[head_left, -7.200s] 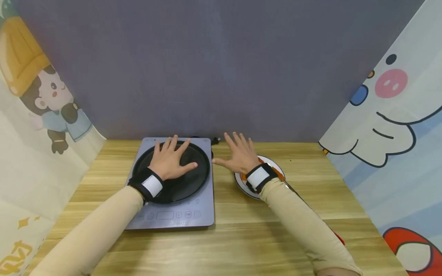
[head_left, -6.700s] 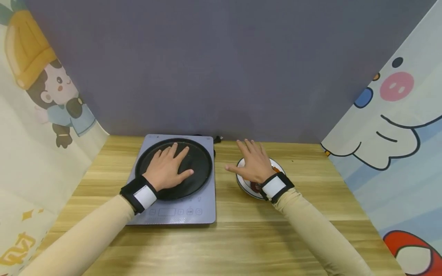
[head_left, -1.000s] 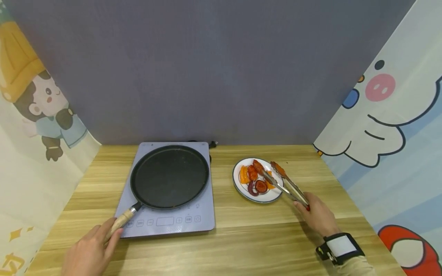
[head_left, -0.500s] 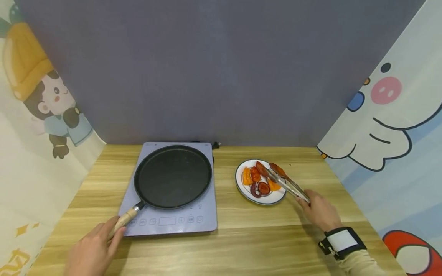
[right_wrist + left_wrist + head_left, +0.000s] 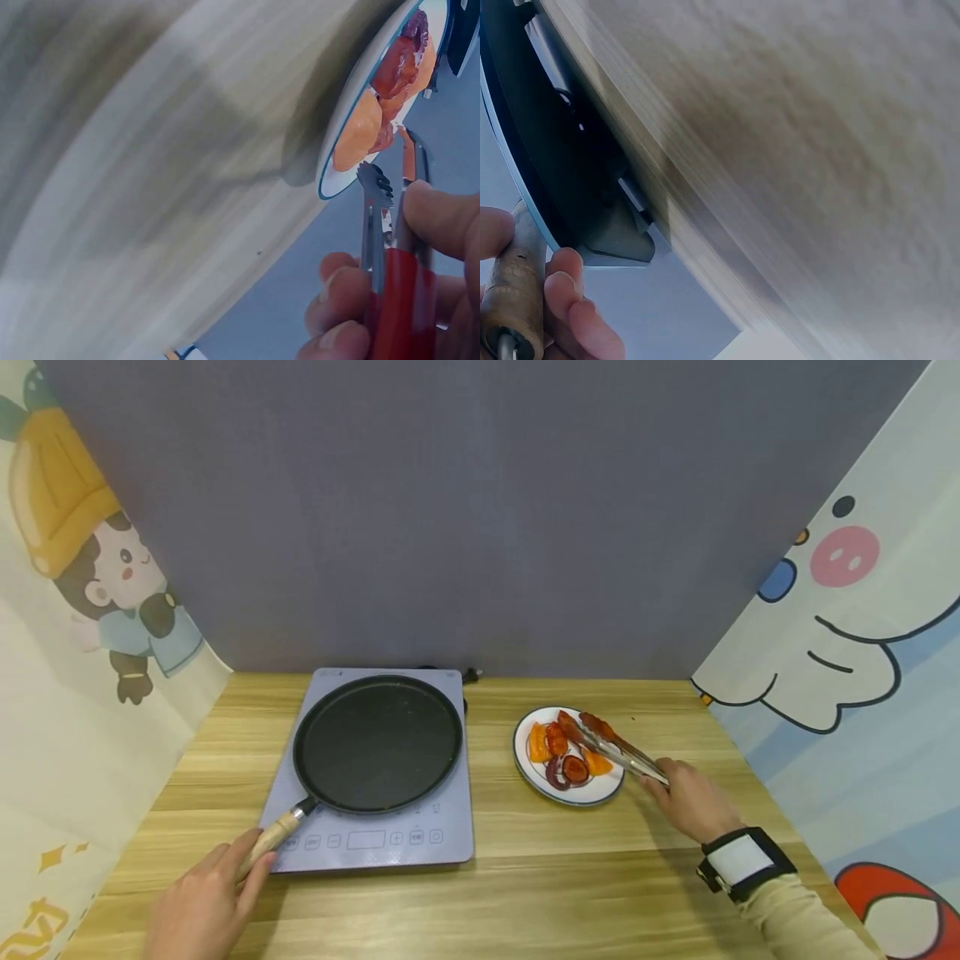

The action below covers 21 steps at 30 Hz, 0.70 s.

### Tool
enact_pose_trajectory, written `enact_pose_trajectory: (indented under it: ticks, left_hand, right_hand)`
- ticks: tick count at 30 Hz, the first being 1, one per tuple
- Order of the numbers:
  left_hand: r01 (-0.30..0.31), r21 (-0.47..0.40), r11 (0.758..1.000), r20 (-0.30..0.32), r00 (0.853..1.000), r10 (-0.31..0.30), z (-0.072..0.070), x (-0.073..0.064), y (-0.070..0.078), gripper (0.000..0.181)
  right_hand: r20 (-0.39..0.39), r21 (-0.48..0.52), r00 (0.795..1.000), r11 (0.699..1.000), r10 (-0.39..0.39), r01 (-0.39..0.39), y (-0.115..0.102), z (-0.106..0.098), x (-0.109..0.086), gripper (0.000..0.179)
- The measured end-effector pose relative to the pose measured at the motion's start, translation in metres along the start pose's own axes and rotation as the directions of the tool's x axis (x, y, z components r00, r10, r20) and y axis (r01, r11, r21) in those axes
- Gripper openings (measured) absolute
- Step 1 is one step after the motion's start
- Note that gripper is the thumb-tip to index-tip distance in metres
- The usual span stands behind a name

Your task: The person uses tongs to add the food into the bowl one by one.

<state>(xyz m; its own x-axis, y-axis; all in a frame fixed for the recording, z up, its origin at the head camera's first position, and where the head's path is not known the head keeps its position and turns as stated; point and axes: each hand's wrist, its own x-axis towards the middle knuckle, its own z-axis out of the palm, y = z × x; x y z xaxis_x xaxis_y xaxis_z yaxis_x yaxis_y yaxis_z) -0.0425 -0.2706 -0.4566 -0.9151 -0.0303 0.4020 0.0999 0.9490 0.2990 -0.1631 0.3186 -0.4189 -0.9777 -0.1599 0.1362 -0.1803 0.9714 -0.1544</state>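
Note:
A round black flat pan [image 5: 378, 743] sits on the grey induction cooker [image 5: 442, 852], and my left hand [image 5: 206, 897] grips its wooden handle [image 5: 272, 837]. Part of that handle [image 5: 514, 292] also shows between thumb and fingers in the left wrist view. My right hand [image 5: 697, 806] holds metal tongs [image 5: 626, 757] with red grips [image 5: 397, 300]. Their two tips lean over the right side of a white plate [image 5: 534, 777], a small gap between them. On the plate lie orange pieces [image 5: 538, 743], red pieces [image 5: 557, 739], a dark-rimmed round slice [image 5: 575, 769] and a purple curved piece [image 5: 555, 774].
Everything stands on a wood-grain table [image 5: 517, 902]. A grey panel [image 5: 480, 527] rises behind it, with printed cloths on both sides. A black plug [image 5: 471, 676] lies behind the cooker's right corner.
Earlier, both hands were spread bare over pan and plate. Since then the left has gripped the handle and the right the tongs. Over the last second the tongs' arms have drawn closer together.

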Motion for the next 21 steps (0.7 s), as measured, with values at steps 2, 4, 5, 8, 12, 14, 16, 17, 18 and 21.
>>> enact_pose_trajectory:
  ticks: [2, 4, 5, 8, 12, 14, 16, 17, 18, 21]
  left_hand:
    - [-0.002, -0.002, 1.0, -0.005, 1.0, 0.002, 0.0, 0.0, 0.0, 0.039]
    - [-0.003, -0.001, 1.0, -0.006, 1.0, 0.003, 0.0, 0.0, 0.0, 0.039]
    - [-0.002, -0.001, 1.0, -0.004, 1.0, 0.002, 0.0, 0.0, 0.0, 0.039]
    - [-0.006, 0.002, 1.0, -0.005, 1.0, 0.006, 0.0, 0.0, 0.0, 0.039]
    - [-0.011, 0.003, 1.0, -0.014, 1.0, 0.011, 0.001, 0.001, 0.0, 0.038]
    - [-0.012, 0.003, 1.0, -0.018, 1.0, 0.012, 0.001, 0.001, 0.0, 0.038]
    - [-0.014, 0.004, 1.0, -0.019, 1.0, 0.014, 0.001, 0.001, 0.0, 0.039]
    - [-0.014, 0.003, 1.0, -0.02, 1.0, 0.014, 0.001, 0.001, 0.0, 0.039]
    - [-0.016, 0.002, 1.0, -0.022, 1.0, 0.016, 0.001, 0.0, 0.0, 0.039]
    - [-0.021, -0.002, 1.0, -0.028, 0.999, 0.021, 0.002, 0.0, 0.0, 0.039]
  right_hand:
    - [0.015, -0.012, 1.0, 1.0, 0.001, -0.001, -0.002, -0.003, 0.002, 0.03]
    - [0.028, -0.022, 1.0, 1.0, 0.004, -0.004, -0.004, -0.005, 0.004, 0.031]
    - [0.036, -0.023, 0.999, 1.0, 0.005, -0.004, -0.005, -0.006, 0.004, 0.032]
    - [0.044, -0.038, 0.999, 0.999, -0.006, 0.007, -0.008, -0.01, 0.006, 0.035]
    - [0.044, -0.069, 0.999, 0.997, -0.014, 0.017, -0.011, -0.012, 0.008, 0.032]
    - [0.049, -0.084, 0.999, 0.996, -0.013, 0.017, -0.012, -0.013, 0.009, 0.029]
    - [0.052, -0.102, 0.999, 0.995, -0.013, 0.018, -0.013, -0.014, 0.011, 0.027]
    - [0.055, -0.108, 0.998, 0.994, -0.014, 0.02, -0.014, -0.014, 0.012, 0.026]
    - [0.054, -0.114, 0.998, 0.993, -0.016, 0.022, -0.014, -0.015, 0.012, 0.026]
    - [0.051, -0.123, 0.999, 0.992, -0.016, 0.022, -0.015, -0.016, 0.014, 0.025]
